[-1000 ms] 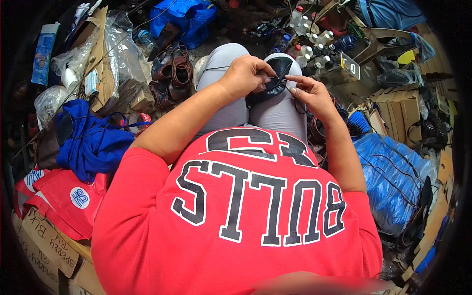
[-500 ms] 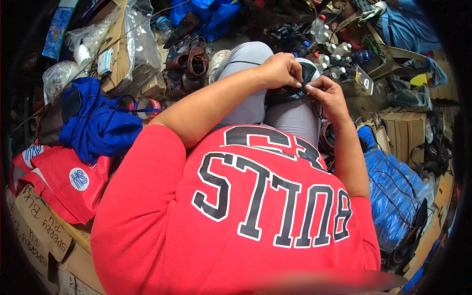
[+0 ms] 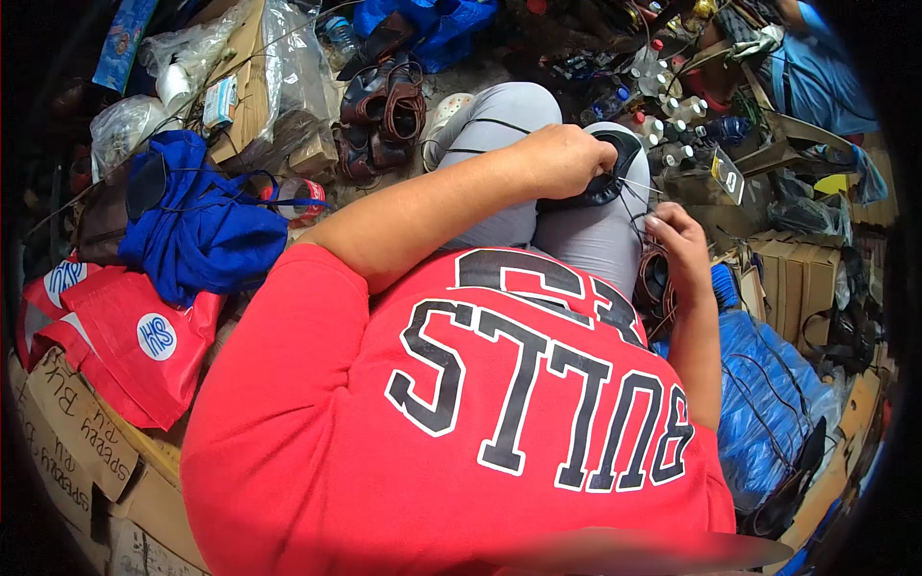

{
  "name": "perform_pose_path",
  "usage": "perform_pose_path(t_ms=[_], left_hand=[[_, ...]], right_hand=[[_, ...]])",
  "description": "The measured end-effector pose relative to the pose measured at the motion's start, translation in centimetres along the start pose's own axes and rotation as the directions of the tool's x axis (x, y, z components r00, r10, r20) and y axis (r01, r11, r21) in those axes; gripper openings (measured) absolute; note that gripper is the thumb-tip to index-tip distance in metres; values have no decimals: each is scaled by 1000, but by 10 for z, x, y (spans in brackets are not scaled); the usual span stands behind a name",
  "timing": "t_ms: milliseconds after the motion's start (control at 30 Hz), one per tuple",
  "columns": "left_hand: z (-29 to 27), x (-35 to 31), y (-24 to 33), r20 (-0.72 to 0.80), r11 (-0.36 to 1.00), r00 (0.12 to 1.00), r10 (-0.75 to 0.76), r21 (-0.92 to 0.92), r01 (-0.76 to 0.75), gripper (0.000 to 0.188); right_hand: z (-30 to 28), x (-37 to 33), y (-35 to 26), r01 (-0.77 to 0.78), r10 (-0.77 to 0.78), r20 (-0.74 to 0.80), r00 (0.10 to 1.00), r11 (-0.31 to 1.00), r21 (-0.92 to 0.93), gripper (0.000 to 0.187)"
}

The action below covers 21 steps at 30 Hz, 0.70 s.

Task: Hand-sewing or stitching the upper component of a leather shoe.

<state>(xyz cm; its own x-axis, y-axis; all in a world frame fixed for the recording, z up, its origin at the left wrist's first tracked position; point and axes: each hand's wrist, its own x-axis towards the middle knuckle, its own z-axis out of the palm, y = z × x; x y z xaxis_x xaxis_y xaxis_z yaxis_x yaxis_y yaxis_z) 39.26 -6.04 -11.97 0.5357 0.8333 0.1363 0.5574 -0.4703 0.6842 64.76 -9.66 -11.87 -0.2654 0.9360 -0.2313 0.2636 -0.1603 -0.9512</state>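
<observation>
A black shoe-like piece [image 3: 607,188] with a dark opening rests on my grey-trousered thighs, partly hidden by my left hand. My left hand [image 3: 570,161] is closed at its near-left edge; the fingertips are bent down and what they pinch is hidden. To the right of my knee, my right hand [image 3: 680,236] has its thumb and forefinger pinched together on a thin black thread [image 3: 634,209] that leads to the piece. A fine pale line, thread or needle, crosses from the piece toward my right hand.
Brown leather shoes [image 3: 386,101] and a cream clog [image 3: 445,113] lie beyond my left knee. Past my right knee are several capped bottles [image 3: 672,120]. A blue cloth bag [image 3: 197,226] lies left, blue plastic bundle [image 3: 764,394] right, cardboard boxes [image 3: 797,283] beside it.
My hands, together over the black piece before, have parted. The right has moved right and toward me, with thread stretched between. My left hand has turned, its back now upward.
</observation>
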Motion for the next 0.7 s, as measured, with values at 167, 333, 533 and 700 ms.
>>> perform_pose_path(t_ms=[167,333,533,700], left_hand=[[2,2,-5,18,996,997,77,31,-78,9],[-4,7,-3,82,997,995,61,32,-64,9],[-9,6,-5,129,994,988,82,67,-91,10],[-16,9,-15,212,988,971,111,84,-131,10]], right_hand=[[-17,9,-24,23,-24,-77,997,1000,-12,14],[-28,47,6,96,-241,-174,955,805,-586,15],[17,20,-67,403,-387,276,880,300,-864,12],[35,31,-62,430,-276,372,886,187,-883,3]])
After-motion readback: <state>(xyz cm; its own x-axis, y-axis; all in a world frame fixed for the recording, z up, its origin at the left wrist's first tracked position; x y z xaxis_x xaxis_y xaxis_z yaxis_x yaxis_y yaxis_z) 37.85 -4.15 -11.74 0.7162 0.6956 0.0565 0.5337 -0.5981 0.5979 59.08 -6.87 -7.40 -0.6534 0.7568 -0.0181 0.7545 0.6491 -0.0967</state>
